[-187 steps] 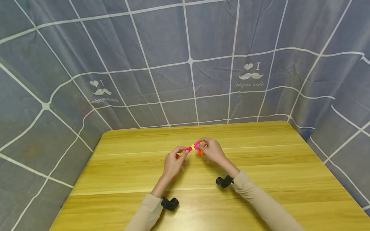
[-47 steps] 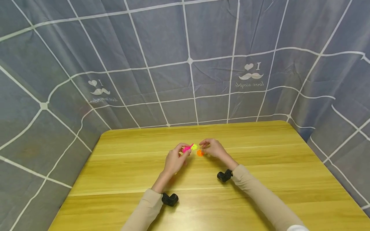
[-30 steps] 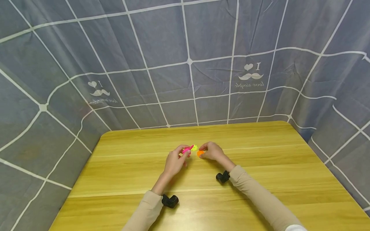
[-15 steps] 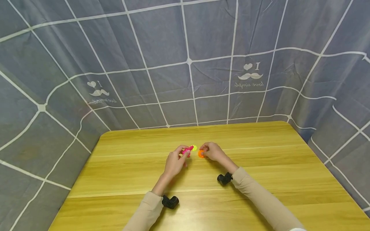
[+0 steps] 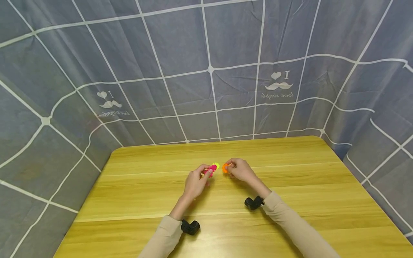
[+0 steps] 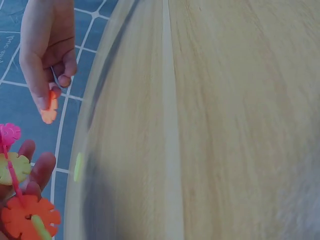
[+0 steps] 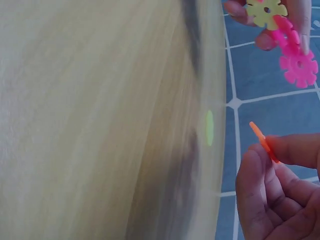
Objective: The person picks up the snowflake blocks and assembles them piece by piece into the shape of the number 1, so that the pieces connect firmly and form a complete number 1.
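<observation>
My left hand (image 5: 194,182) holds a joined cluster of notched, flower-shaped plastic discs. A pink disc (image 7: 299,65) and a yellow disc (image 7: 257,11) of it show in the right wrist view. The left wrist view also shows an orange disc (image 6: 31,217) in the cluster; my fingers hide part of it. My right hand (image 5: 242,170) pinches a single orange disc (image 7: 263,142) between thumb and forefinger, just right of the cluster and apart from it. A loose yellow-green disc (image 5: 216,165) lies flat on the table between the hands.
The wood-grain table (image 5: 155,200) extends around both hands. A grey curtain (image 5: 180,89) with white grid lines hangs behind it and at both sides. Black wrist cameras (image 5: 190,227) sit below the hands.
My right hand let go of a pink disc at the cluster, then took the orange disc from the table and raised it. My left hand has tilted the cluster, so a pink disc faces up.
</observation>
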### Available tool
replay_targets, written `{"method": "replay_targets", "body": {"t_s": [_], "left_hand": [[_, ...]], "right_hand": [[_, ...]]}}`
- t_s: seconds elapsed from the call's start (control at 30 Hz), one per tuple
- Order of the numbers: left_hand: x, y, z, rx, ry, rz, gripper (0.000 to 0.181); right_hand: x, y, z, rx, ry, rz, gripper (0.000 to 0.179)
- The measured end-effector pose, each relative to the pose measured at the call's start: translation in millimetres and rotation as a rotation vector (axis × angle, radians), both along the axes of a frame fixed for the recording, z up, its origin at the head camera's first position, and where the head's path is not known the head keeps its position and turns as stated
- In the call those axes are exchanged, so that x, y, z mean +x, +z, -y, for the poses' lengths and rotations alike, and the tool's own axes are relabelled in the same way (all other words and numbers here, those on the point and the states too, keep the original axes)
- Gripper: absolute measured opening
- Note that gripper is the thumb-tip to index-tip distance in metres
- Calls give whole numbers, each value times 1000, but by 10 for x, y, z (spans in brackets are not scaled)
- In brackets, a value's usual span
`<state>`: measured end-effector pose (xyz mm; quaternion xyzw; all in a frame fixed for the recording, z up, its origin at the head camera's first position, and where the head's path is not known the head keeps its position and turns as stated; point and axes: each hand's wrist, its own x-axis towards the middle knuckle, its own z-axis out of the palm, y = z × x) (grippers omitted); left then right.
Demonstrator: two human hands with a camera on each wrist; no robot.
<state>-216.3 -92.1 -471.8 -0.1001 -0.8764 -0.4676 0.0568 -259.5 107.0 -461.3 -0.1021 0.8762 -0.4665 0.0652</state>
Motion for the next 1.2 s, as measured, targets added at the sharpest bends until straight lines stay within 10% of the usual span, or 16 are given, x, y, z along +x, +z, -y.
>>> {"method": "replay_targets", "body": {"t_s": [1.2], "left_hand": [[18,-15,-40,32,-31,-21,26]], "right_hand": [[144,283,116,-181,-4,-74,23]]}}
